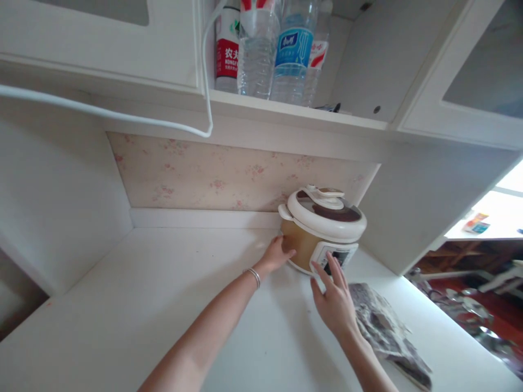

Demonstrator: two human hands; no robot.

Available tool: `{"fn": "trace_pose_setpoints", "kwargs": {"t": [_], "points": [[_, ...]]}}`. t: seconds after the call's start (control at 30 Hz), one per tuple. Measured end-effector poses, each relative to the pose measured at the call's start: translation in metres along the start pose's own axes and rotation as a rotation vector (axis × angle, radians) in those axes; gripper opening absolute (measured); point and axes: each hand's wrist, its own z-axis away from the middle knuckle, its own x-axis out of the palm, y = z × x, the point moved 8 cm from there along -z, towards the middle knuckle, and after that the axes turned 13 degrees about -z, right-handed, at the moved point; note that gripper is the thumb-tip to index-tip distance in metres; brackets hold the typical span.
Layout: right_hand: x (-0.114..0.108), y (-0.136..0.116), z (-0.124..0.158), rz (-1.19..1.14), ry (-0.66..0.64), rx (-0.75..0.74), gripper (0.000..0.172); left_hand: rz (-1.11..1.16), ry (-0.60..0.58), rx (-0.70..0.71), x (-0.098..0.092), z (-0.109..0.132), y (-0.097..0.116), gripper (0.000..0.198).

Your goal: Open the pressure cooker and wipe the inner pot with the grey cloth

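Head view: left fingers (289,255) touch the cooker (322,232), right fingers (334,271) nearby.

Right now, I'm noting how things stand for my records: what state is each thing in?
Cooker: upright, lid on
Control panel: partly hidden
Left hand: against the cooker's side
Right hand: open, at the panel
Grey cloth: crumpled
Bottles: upright
White cable: bent
Cupboard compartment: open

Window (509,204), right edge: blown out, daylight entering. Soft shadows on white countertop (163,305) left of right hand (335,305). Lower-right clutter (466,305) smeared. Wide-angle stretch slants cabinet doors (102,46), upper corners.
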Motion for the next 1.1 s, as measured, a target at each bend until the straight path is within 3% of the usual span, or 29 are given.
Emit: {"fn": "trace_pose_setpoints", "kwargs": {"t": [0.07, 0.17, 0.33, 0.43, 0.53, 0.63, 0.73, 1.1], "points": [[0.020, -0.002, 0.015, -0.204, -0.075, 0.150, 0.032, -0.001, 0.016, -0.155, -0.008, 0.032, -0.016, 0.051], [0.073, -0.018, 0.042, -0.571, -0.250, 0.441, 0.028, 0.130, -0.023, -0.309, -0.023, 0.093, -0.027, 0.033], [0.162, -0.102, 0.073, -1.112, -0.536, 0.701, 0.031, 0.207, 0.022, -0.364, -0.078, 0.175, -0.017, 0.037], [0.192, -0.141, 0.086, -1.243, -0.583, 0.722, 0.027, 0.228, 0.059, -0.413, -0.108, 0.207, -0.017, 0.040], [0.200, -0.155, 0.093, -1.180, -0.521, 0.556, 0.018, 0.279, 0.090, -0.408, -0.124, 0.226, -0.021, 0.033], [0.199, -0.153, 0.101, -1.105, -0.516, 0.456, 0.019, 0.311, 0.035, -0.386, -0.122, 0.233, -0.024, 0.031], [0.195, -0.147, 0.104, -1.085, -0.517, 0.455, 0.021, 0.272, -0.006, -0.364, -0.117, 0.234, -0.022, 0.031], [0.188, -0.151, 0.107, -1.146, -0.543, 0.534, 0.018, 0.199, 0.018, -0.387, -0.112, 0.240, -0.014, 0.030]]}}
